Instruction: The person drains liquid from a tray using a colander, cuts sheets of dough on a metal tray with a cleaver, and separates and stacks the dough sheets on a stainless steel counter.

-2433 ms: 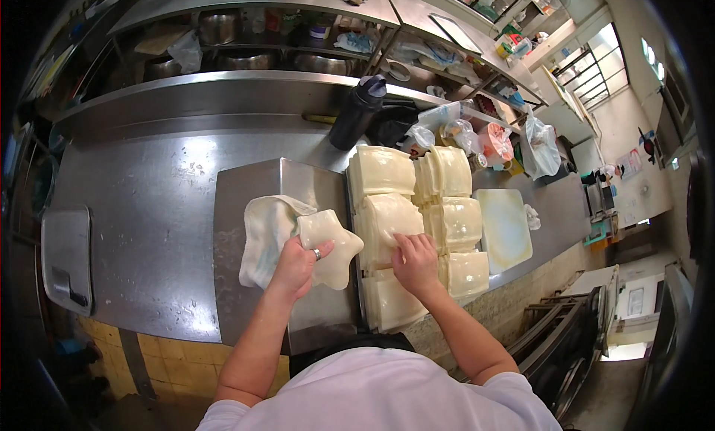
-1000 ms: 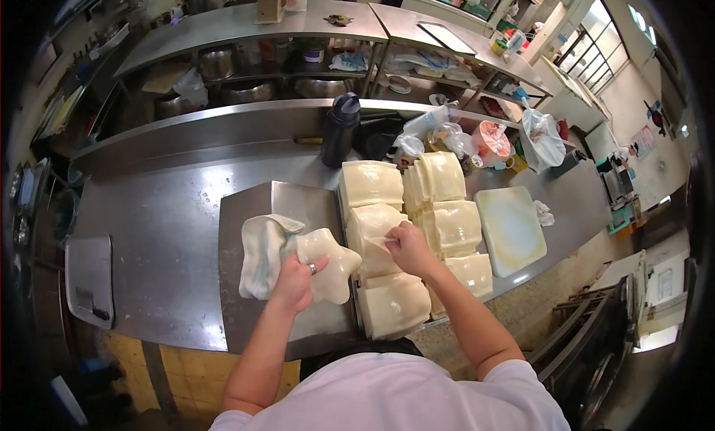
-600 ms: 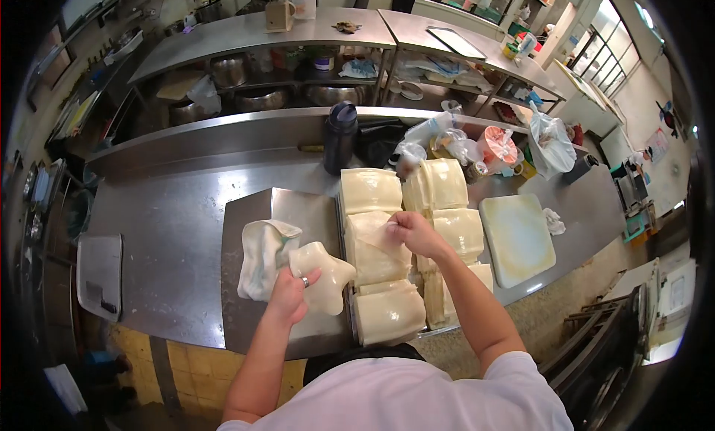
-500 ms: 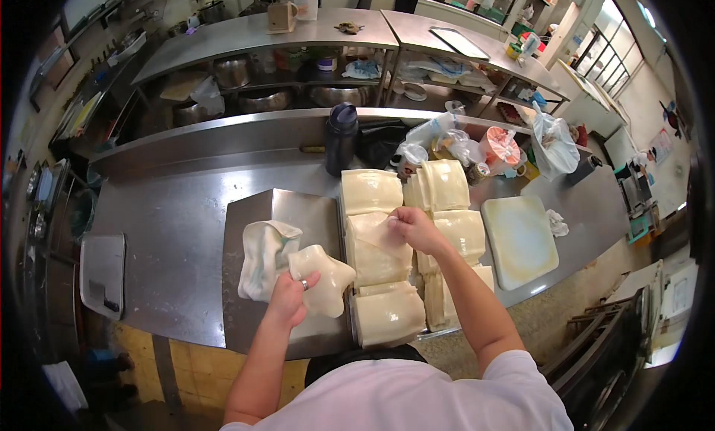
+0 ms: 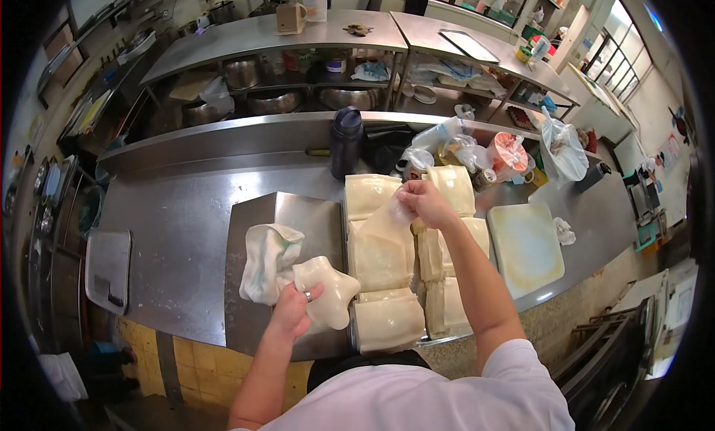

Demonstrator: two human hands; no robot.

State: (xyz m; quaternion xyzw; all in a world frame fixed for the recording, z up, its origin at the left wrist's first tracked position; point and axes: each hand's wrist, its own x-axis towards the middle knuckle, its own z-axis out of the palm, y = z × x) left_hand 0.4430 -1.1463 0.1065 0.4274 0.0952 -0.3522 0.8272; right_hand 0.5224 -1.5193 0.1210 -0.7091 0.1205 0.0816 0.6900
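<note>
My left hand [image 5: 293, 312] grips a floppy, pale, glossy dough sheet [image 5: 328, 289], thumb on top, above a raised metal surface. A crumpled white cloth [image 5: 268, 263] lies just behind that hand. Between the fingertips of my right hand [image 5: 430, 203] is the corner of a thin translucent plastic film [image 5: 389, 216]. Its lower part still lies on the middle-left stack of dough sheets [image 5: 381, 263]. Other stacks surround it: a back-left stack [image 5: 371, 194], a front-left stack [image 5: 389, 323] and several on the right, partly hidden by my right forearm.
A dark bottle [image 5: 346, 143] stands behind the stacks, beside plastic bags and jars. To the right lies a pale cutting board [image 5: 526, 246] with a crumpled white scrap [image 5: 564, 231] next to it. A shallow tray [image 5: 108, 271] is at the far left of the steel table [image 5: 175, 245].
My right hand has moved up and away from me, lifting more of the film off the middle-left stack. My left hand keeps its hold on the dough sheet, nearly in place.
</note>
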